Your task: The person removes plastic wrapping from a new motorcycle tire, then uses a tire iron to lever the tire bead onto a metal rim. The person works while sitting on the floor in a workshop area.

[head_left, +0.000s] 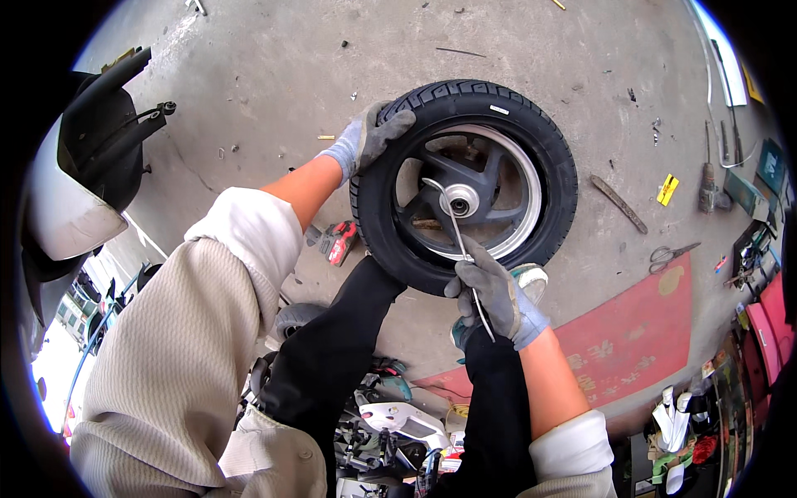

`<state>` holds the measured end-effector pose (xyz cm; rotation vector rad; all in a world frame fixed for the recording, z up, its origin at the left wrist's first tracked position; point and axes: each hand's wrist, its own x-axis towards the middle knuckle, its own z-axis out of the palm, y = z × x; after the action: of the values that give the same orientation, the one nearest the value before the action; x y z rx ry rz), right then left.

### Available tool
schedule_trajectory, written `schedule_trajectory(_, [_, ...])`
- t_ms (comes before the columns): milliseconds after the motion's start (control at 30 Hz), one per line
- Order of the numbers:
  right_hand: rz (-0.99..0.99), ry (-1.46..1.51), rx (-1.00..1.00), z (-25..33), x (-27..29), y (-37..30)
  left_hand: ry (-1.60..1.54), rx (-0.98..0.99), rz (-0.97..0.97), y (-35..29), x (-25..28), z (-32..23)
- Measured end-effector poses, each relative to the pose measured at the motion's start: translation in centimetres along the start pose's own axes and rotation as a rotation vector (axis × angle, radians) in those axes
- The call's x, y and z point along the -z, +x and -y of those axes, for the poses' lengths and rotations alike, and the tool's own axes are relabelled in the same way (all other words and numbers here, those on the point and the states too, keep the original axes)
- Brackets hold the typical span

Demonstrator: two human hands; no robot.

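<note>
A black scooter tire (554,153) stands in front of me around a grey spoked wheel (490,170) with a silver rim. My left hand (378,137), in a grey work glove, grips the tire at its upper left edge, thumb side over the sidewall. In my gloved right hand (491,295), at the tire's lower edge, is a thin metal tire lever (457,228). Its curved tip lies over the wheel near the hub (459,201), and its other end sticks out below my fingers. Whether the tip touches the wheel I cannot tell.
A red and grey power tool (339,243) lies left of the tire. To the right are a flat worn bar (618,203), a yellow packet (667,189), scissors (672,256) and a screwdriver-like tool (707,187). A red mat (631,332) and scooter bodywork (79,183) flank me.
</note>
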<state>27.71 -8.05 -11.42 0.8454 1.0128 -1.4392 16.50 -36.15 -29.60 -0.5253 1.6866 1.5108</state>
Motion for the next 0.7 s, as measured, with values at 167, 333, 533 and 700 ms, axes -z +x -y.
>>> schedule_trajectory(167, [-0.047,-0.148,-0.015,-3.1,0.0,2.3,0.215,-0.014,-0.086,-1.1,-1.9,-2.1])
schedule_trajectory(333, [-0.045,-0.304,-0.130,0.4,-0.6,3.7,0.068,0.041,-0.020,-0.5,-1.2,-2.6])
schedule_trajectory(533, [0.107,-0.068,-0.249,4.4,-1.4,5.0,0.179,0.063,-0.094,-0.7,-1.0,-2.3])
schedule_trajectory(700, [0.101,0.535,-0.187,2.5,-4.7,4.5,0.255,0.025,-0.094,-1.0,-1.1,-2.7])
